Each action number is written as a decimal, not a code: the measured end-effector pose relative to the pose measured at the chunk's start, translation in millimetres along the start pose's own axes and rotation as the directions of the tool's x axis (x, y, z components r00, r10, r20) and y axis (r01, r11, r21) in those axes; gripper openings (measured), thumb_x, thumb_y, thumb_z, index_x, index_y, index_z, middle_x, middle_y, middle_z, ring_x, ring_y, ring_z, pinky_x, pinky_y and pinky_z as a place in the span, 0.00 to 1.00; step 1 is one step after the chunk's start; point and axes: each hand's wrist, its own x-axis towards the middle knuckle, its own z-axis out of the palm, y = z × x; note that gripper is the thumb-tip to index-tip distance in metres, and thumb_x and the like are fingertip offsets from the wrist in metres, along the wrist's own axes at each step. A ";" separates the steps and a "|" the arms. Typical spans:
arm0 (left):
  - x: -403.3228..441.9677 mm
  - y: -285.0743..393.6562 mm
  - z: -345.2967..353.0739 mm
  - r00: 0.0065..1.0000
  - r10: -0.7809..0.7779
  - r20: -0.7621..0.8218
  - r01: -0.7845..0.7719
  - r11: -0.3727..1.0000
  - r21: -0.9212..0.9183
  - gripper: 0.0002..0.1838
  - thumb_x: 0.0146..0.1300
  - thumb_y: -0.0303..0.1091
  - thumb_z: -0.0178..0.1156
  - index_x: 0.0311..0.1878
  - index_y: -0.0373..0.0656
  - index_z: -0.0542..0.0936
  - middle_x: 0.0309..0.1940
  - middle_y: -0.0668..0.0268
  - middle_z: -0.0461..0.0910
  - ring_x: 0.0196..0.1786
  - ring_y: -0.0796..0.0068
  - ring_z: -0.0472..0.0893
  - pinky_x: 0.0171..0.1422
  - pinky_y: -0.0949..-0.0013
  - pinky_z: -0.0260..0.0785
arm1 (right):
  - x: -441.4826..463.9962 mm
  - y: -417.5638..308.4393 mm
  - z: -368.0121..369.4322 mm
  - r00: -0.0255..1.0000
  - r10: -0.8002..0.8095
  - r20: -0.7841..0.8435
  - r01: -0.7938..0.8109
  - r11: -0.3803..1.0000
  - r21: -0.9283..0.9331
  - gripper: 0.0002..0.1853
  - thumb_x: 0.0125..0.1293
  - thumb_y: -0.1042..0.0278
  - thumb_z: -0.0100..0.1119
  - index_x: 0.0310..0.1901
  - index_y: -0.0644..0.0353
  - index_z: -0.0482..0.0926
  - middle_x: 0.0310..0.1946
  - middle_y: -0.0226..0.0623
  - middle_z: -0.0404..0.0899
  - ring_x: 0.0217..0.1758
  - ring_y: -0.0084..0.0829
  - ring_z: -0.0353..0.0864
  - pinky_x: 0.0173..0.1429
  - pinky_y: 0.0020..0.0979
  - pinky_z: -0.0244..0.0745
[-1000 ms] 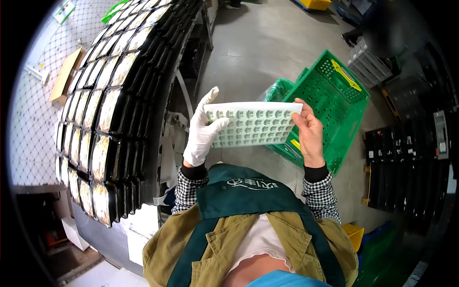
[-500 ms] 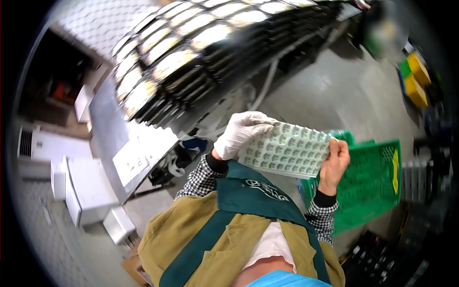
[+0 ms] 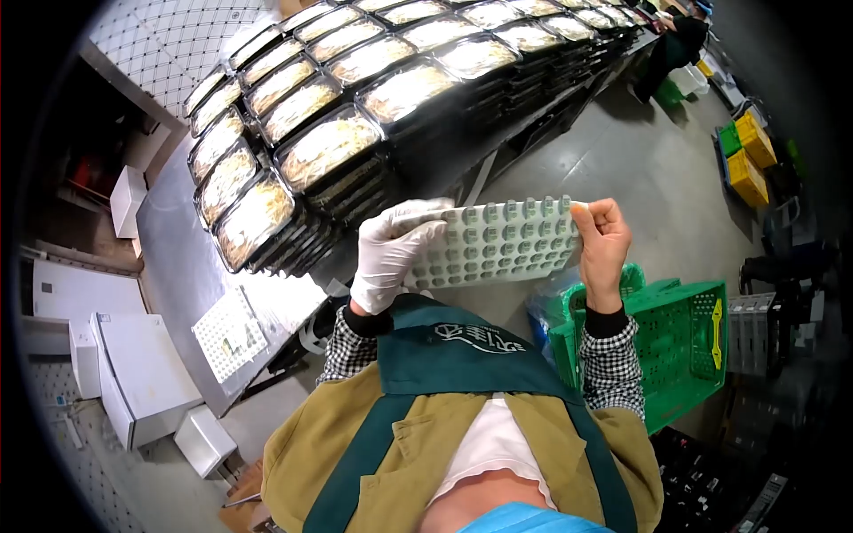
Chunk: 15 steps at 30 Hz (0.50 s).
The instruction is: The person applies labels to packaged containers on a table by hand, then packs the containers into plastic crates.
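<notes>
A pale sheet of small green stickers (image 3: 493, 240), in several rows, is held up in front of my chest. My left hand (image 3: 391, 253), in a white glove, pinches its left end between thumb and fingers. The bare fingers of my right hand (image 3: 604, 240) grip the upper right corner. Along the top edge the sheet bends and some stickers stand out from it. Just beyond my left hand are stacked black trays of pale shredded food under clear covers (image 3: 329, 147).
On the metal table (image 3: 178, 240) at left lies another sticker sheet (image 3: 229, 333). A green crate (image 3: 684, 355) stands at right, with yellow crates (image 3: 748, 169) farther off. White boxes (image 3: 147, 373) are at lower left. Another person (image 3: 680, 44) stands at the far upper right.
Both hands and the sticker sheet have shifted left and slightly up in view. The sheet's top edge now bends more, and the camera view has turned slightly, showing the person at upper right more clearly.
</notes>
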 end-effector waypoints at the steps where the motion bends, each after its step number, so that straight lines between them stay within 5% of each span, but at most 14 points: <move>1: 9.3 -0.7 -15.2 0.999 -0.020 -0.042 0.022 0.998 0.053 0.11 0.54 0.21 0.65 0.42 0.36 0.83 0.38 0.66 0.83 0.37 0.81 0.79 0.45 0.78 0.72 | 14.9 0.7 7.8 0.991 0.044 0.127 -0.041 0.999 -0.026 0.11 0.57 0.71 0.67 0.37 0.62 0.74 0.33 0.27 0.79 0.34 0.16 0.75 0.40 0.18 0.70; 2: 16.9 0.3 -29.8 0.996 -0.028 -0.090 0.038 0.993 0.112 0.10 0.54 0.21 0.66 0.40 0.35 0.83 0.37 0.66 0.83 0.36 0.81 0.79 0.44 0.78 0.72 | 28.0 1.8 19.8 0.986 -0.059 0.158 0.090 0.977 -0.193 0.15 0.54 0.70 0.69 0.40 0.61 0.74 0.37 0.29 0.78 0.38 0.19 0.76 0.43 0.21 0.70; 3: 26.6 -0.9 -39.9 0.985 0.162 -0.057 -0.140 0.948 0.287 0.10 0.54 0.21 0.66 0.40 0.35 0.83 0.34 0.67 0.83 0.34 0.81 0.79 0.42 0.79 0.72 | 41.8 -0.3 30.0 0.963 -0.167 0.211 0.231 0.915 -0.330 0.19 0.52 0.69 0.71 0.44 0.61 0.74 0.40 0.31 0.78 0.42 0.23 0.76 0.47 0.24 0.70; 4: 29.3 3.1 -47.4 0.991 0.115 -0.069 -0.094 0.961 0.259 0.10 0.55 0.21 0.65 0.42 0.38 0.84 0.33 0.67 0.83 0.33 0.83 0.79 0.39 0.79 0.73 | 53.6 -8.1 45.1 0.923 -0.267 0.278 0.370 0.817 -0.442 0.24 0.49 0.68 0.72 0.48 0.61 0.73 0.44 0.33 0.77 0.47 0.27 0.76 0.51 0.27 0.70; 5: 33.9 7.2 -52.1 0.976 0.212 -0.043 -0.181 0.907 0.380 0.10 0.55 0.22 0.65 0.42 0.39 0.84 0.32 0.67 0.83 0.32 0.83 0.79 0.39 0.80 0.72 | 63.5 -16.0 55.1 0.854 -0.256 0.452 0.475 0.736 -0.481 0.37 0.42 0.65 0.75 0.56 0.59 0.70 0.53 0.38 0.72 0.57 0.36 0.71 0.59 0.35 0.66; 8: 46.0 9.0 -67.5 0.941 0.337 0.023 -0.308 0.830 0.466 0.09 0.56 0.23 0.65 0.41 0.40 0.84 0.30 0.66 0.83 0.30 0.83 0.79 0.35 0.80 0.71 | 81.6 -33.5 97.5 0.614 -0.209 0.761 0.726 0.528 -0.441 0.29 0.45 0.68 0.72 0.52 0.58 0.74 0.50 0.38 0.73 0.52 0.39 0.72 0.57 0.37 0.68; 11: 50.3 13.8 -80.3 0.932 0.361 0.023 -0.326 0.810 0.487 0.09 0.57 0.22 0.63 0.42 0.39 0.83 0.29 0.66 0.83 0.28 0.84 0.78 0.34 0.80 0.71 | 99.5 -23.8 115.9 0.501 -0.189 0.845 0.769 0.545 -0.334 0.21 0.48 0.71 0.69 0.47 0.56 0.77 0.43 0.35 0.75 0.47 0.38 0.74 0.54 0.36 0.68; 15: 55.0 28.0 -92.5 0.971 0.221 -0.086 -0.153 0.860 0.486 0.09 0.58 0.21 0.63 0.43 0.37 0.82 0.29 0.70 0.81 0.28 0.88 0.76 0.33 0.82 0.70 | 120.2 -10.6 138.3 0.440 -0.265 0.858 0.806 0.538 -0.247 0.15 0.49 0.73 0.67 0.41 0.57 0.80 0.34 0.31 0.76 0.40 0.34 0.75 0.49 0.34 0.69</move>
